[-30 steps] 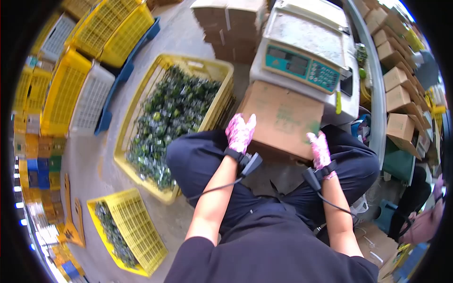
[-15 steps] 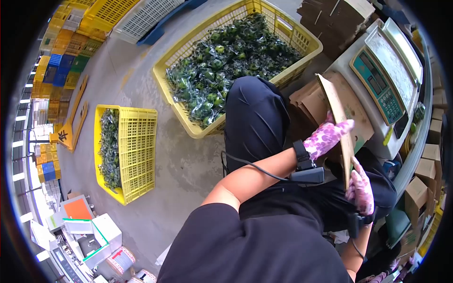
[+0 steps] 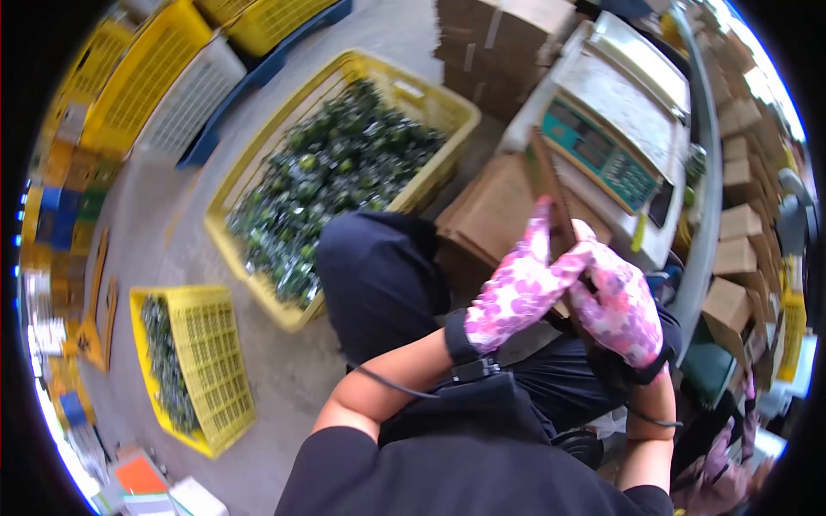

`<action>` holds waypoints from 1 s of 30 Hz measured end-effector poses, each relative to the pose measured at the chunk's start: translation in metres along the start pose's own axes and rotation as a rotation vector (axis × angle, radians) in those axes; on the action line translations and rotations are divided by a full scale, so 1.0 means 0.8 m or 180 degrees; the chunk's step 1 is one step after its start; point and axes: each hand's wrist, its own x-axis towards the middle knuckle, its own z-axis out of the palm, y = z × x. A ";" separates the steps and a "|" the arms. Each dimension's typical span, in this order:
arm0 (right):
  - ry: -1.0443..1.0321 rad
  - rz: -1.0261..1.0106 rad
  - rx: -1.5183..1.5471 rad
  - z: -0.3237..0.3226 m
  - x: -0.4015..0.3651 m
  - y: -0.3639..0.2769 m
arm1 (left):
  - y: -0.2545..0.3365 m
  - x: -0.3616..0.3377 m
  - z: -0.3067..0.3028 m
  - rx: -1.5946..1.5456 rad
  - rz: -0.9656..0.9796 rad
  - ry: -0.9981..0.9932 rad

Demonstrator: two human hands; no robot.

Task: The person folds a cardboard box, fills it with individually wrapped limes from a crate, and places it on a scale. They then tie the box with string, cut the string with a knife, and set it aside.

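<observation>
I hold a folded flat piece of cardboard (image 3: 549, 176) nearly edge-on in front of my lap. My left hand (image 3: 520, 288), in a pink floral glove, grips it from the left side. From the right, my right hand (image 3: 615, 301), gloved alike, closes on its near part. The hands meet at the board, and their fingers hide part of it. Just beyond lies more flattened cardboard (image 3: 490, 206), beside a weighing scale (image 3: 598, 146) with a teal keypad.
A large yellow crate (image 3: 258, 172) of green produce in clear wrapping stands ahead on the left. A smaller yellow crate (image 3: 211, 361) sits on the concrete floor. Cardboard boxes (image 3: 738, 219) line the right side. Another person's sleeve (image 3: 718, 473) shows at the lower right.
My view has turned, shifting the surroundings leftward. My right hand has moved up the cardboard toward my left hand, and the two now come together at it.
</observation>
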 end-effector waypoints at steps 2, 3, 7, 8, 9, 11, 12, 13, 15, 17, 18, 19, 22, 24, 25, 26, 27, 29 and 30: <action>-0.0243 -0.0007 0.0345 -0.008 0.009 0.024 | -0.020 0.016 0.005 0.0206 0.0221 0.0271; -0.0376 -0.0029 0.0685 -0.009 0.015 0.041 | -0.026 0.024 0.006 0.0340 0.0158 0.0433; -0.0765 0.0484 0.1839 -0.022 0.035 0.079 | -0.030 0.040 0.001 0.0621 0.0461 0.0783; -0.0921 0.0866 0.2255 -0.029 0.037 0.083 | -0.029 0.044 -0.002 0.0664 0.0502 0.0810; -0.0998 0.1102 0.2661 -0.032 0.038 0.091 | -0.031 0.052 -0.004 0.0704 0.0548 0.0849; -0.0685 0.0831 0.2199 -0.039 0.043 0.109 | -0.061 0.072 -0.008 0.1071 0.1001 0.1111; -0.0535 0.0784 0.2028 -0.046 0.046 0.117 | -0.085 0.077 -0.017 0.1554 0.1288 0.1248; -0.0441 0.0468 0.2102 -0.051 0.054 0.142 | -0.102 0.079 -0.023 0.2015 0.1585 0.1361; -0.0687 0.0154 0.2470 -0.071 0.054 0.164 | -0.115 0.079 -0.011 0.1336 0.1067 0.1045; -0.0917 0.0629 0.2046 -0.062 0.055 0.163 | -0.070 0.068 0.011 0.0378 0.0835 0.0994; -0.0992 0.1041 0.1999 -0.059 0.050 0.144 | -0.060 0.067 0.013 0.0329 0.0885 0.0951; -0.1140 0.0853 0.2305 -0.049 0.054 0.136 | -0.054 0.066 0.016 0.0375 0.0995 0.0949; -0.1169 0.0544 0.2409 -0.034 0.052 0.124 | -0.040 0.070 0.018 0.0599 0.1344 0.1001; -0.1092 0.0522 0.2110 -0.028 0.053 0.128 | -0.034 0.074 0.021 0.0824 0.1598 0.1078; -0.1078 0.0611 0.1881 -0.031 0.054 0.122 | -0.030 0.076 0.022 0.0939 0.1713 0.1130; -0.1189 0.0864 0.2348 -0.033 0.053 0.116 | -0.036 0.078 0.020 0.1096 0.1621 0.1182; -0.1267 0.0819 0.2656 -0.034 0.058 0.114 | -0.039 0.079 0.016 0.1302 0.1605 0.1144; -0.1226 0.0668 0.2739 -0.030 0.066 0.122 | -0.035 0.078 0.012 0.0941 0.1572 0.1133; -0.1108 0.0564 0.2283 -0.042 0.066 0.120 | -0.032 0.075 0.010 0.1152 0.1662 0.1226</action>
